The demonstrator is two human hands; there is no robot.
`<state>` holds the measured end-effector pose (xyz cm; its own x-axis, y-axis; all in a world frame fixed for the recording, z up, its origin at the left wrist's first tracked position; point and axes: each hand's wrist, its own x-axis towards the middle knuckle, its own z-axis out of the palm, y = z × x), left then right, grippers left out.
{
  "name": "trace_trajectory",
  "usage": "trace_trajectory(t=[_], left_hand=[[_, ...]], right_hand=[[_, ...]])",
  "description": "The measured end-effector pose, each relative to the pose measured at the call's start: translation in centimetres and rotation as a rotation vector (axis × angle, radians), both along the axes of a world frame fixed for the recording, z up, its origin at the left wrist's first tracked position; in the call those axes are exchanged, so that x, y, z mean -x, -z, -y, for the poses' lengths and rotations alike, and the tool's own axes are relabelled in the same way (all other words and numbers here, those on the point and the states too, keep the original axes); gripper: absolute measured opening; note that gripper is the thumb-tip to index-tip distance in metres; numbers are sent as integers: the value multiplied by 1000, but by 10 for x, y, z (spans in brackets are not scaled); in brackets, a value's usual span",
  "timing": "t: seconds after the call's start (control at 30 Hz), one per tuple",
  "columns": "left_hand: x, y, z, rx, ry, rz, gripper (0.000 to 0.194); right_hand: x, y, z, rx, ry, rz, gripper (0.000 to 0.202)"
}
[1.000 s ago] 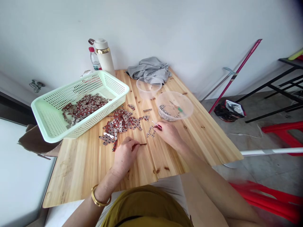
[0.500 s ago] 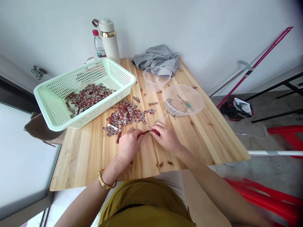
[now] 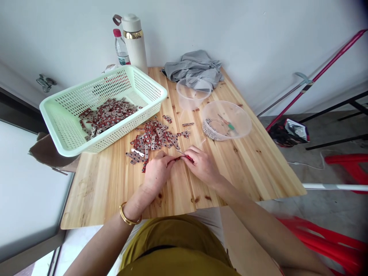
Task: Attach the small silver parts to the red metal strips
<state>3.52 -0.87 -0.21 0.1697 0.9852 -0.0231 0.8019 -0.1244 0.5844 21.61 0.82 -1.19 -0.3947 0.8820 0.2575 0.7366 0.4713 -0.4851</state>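
Near the middle of the table, my left hand point(image 3: 158, 171) is closed, its thumb and fingers pinching a small reddish-brown strip point(image 3: 177, 158). My right hand point(image 3: 202, 165) is closed around a red-handled tool with a thin metal tip point(image 3: 188, 157), whose exact kind I cannot make out. The tip points left, over the end of the strip, and the fingertips of both hands almost meet there. Just beyond my hands lies a loose pile of similar strips point(image 3: 153, 137) with round metal studs on them. A few single pieces are scattered to its right.
A pale green perforated basket point(image 3: 99, 147) with more strips stands at the left. A clear round tub point(image 3: 243, 128) holds small metal parts and a green-handled tool. Behind are another clear tub point(image 3: 186, 102), grey cloth point(image 3: 195, 65), a white flask point(image 3: 136, 50) and a plastic bottle point(image 3: 121, 50).
The view has shifted slightly. Both hands stay at nearly the same spot, still holding the strip and the red-handled tool, with only a small change in the tool's angle.
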Motion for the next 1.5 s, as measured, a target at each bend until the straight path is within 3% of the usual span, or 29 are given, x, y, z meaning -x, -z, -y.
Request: trace_trajectory(t=[0.17,0.33,0.5,0.6,0.67,0.73,0.97,1.13,1.33,1.5], left_hand=[[1,3,0,-33,6,23,22],[0,7,2,-75,-28,33,20],[0,10,3,-108,-37,36,21],[0,9,3,-106,-33,33,22],[0,8,3,-90,-43,31,22],[0,7,3,-76,-55,29,22],[0,9,3,-65,-59,20,21],[0,8,2,-62,-65,13,16],[1,11,1,-89,-46,21,15],[1,11,0,-87,-42,12,15]], right_hand=[[-1,4,1,-24,-28,50,26],[-3,9,18,-9,-68,53,30],[-9,5,25,33,-55,-27,31],[-26,-1,9,11,88,-167,21],[-39,-3,-5,-30,246,-151,14],[-48,-3,-17,3,280,-82,14],[-49,7,-30,132,260,11,12],[-36,-3,-26,18,237,-25,10],[1,-9,-8,-33,-9,-25,9],[11,3,-4,-71,-53,121,13]])
